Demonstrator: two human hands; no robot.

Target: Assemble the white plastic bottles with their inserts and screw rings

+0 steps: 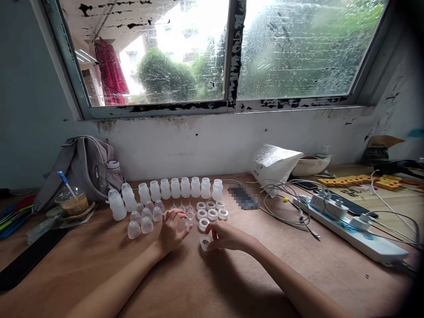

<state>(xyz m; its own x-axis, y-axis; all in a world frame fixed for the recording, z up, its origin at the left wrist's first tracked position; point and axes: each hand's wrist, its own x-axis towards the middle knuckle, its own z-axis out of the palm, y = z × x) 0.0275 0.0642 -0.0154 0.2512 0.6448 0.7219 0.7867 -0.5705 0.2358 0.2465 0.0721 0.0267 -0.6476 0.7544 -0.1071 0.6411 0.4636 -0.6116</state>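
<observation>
Taking the white ring [205, 243] as the clock's centre, the right hand [222, 236] pinches its edge from 3 o'clock, while the left hand [172, 229] curls, thumb apart, over clear teats [189, 208] toward 11; whether it grips one, I cannot tell. A loose pinch could let the ring slip, and a careless knuckle could scatter the grouped rings [212, 214] around 12 to 1 o'clock. The left wrist, so near the clear domed caps [147, 225] at 10, might knock one over. Of the containers, the row of frosted bottles [175, 189] stands upright at 11, contents not discernible; two more bottles [117, 207] at 10 wear clear caps. Farther out at 10, a plastic cup [73, 204] holds brownish drink and a straw [66, 183], while the backpack [82, 165] carries a lidded bottle [113, 166] at its side.
</observation>
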